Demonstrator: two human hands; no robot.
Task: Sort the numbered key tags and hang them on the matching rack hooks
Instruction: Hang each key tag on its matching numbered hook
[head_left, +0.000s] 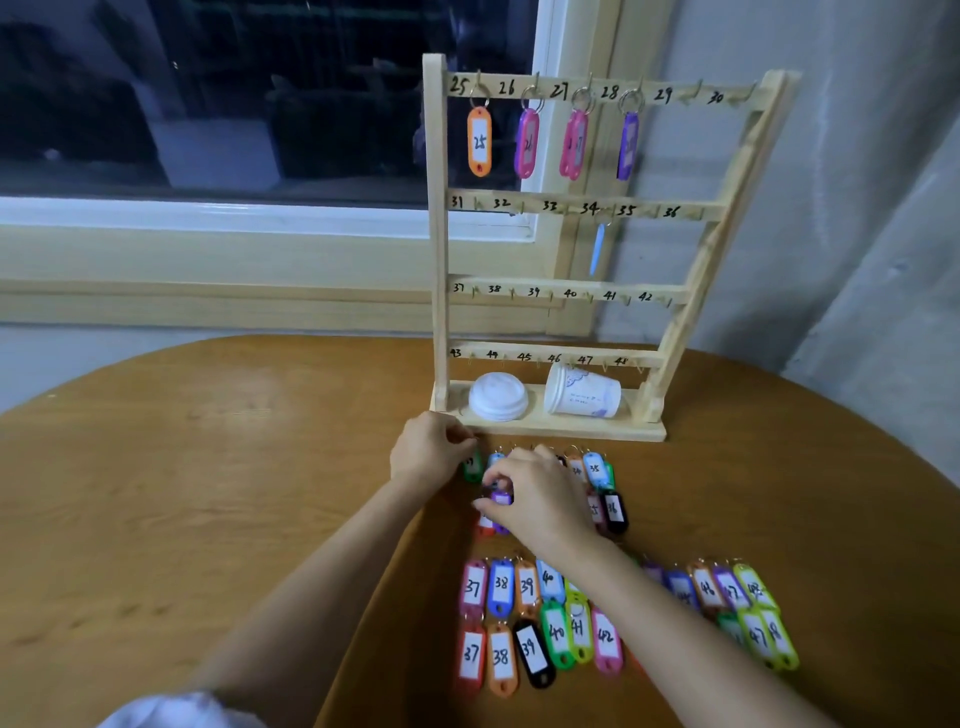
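A wooden key rack (439, 260) stands at the table's far side, its hooks numbered 25 to 48. Tags hang on hooks 25 (479, 141), 26 (527, 144), 27 (573, 145) and 28 (627, 145); a pale blue tag (597, 249) hangs edge-on near hook 34. Several numbered tags lie in rows on the table (208, 493). My left hand (428, 454) has its fingers curled at a green tag (472, 467) just before the rack's base. My right hand (535, 493) pinches a purple tag (501, 500) beside it.
A white cup lid (497, 396) and a tipped paper cup (582, 392) lie on the rack's base. Rows of tags 37 to 42 (530, 623) and 45 to 48 (737, 608) lie near me. A window and grey wall stand behind.
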